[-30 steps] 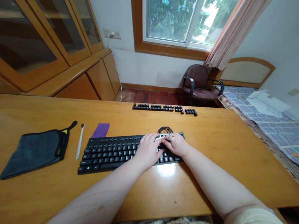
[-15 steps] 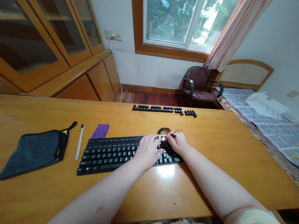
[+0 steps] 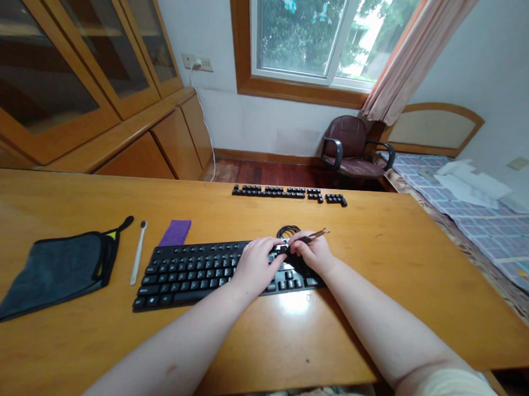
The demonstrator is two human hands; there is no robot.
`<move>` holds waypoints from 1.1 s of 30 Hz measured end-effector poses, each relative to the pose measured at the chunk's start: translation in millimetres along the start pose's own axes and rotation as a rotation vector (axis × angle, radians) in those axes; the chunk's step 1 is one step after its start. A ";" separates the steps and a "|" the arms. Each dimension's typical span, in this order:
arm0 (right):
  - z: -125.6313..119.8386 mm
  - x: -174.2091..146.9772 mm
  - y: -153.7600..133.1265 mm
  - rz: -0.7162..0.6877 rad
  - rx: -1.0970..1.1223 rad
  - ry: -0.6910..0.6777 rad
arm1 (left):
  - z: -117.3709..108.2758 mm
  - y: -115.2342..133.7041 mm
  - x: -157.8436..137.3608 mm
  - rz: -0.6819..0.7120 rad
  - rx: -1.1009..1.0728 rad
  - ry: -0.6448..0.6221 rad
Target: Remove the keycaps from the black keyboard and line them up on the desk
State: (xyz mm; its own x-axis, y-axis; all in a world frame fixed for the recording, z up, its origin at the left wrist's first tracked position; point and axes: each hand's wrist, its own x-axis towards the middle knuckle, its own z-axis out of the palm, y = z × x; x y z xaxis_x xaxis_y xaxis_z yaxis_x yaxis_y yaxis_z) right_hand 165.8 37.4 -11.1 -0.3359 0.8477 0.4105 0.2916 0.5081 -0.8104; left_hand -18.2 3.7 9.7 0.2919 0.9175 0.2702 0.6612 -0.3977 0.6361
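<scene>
Fingers of the right hand [image 3: 315,255] are clamped on a thin tool [image 3: 309,238], dark at the handle, with brown, wiry prongs slanting up and rightward. Palm down, the left hand [image 3: 259,261] rests on the keyboard [image 3: 185,273]; whether its fingertips pinch anything, I cannot tell. Both forearms reach forward, converging. Black plastic, ridged with small keys, the keyboard lies slightly angled on the glossy wooden desk [image 3: 378,227].
</scene>
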 end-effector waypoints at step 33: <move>-0.2 2.9 -1.7 -0.166 -0.071 -0.116 | 0.6 -3.9 0.0 -0.033 -0.096 0.009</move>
State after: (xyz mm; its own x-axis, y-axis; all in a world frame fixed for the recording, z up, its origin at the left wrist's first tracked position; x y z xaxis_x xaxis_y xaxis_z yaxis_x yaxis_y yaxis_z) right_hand 164.5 38.9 -8.5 -0.4844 0.7302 0.4819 0.2849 0.6525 -0.7022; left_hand -20.3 5.2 6.8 0.2644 0.9302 0.2546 0.6010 -0.3654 0.7108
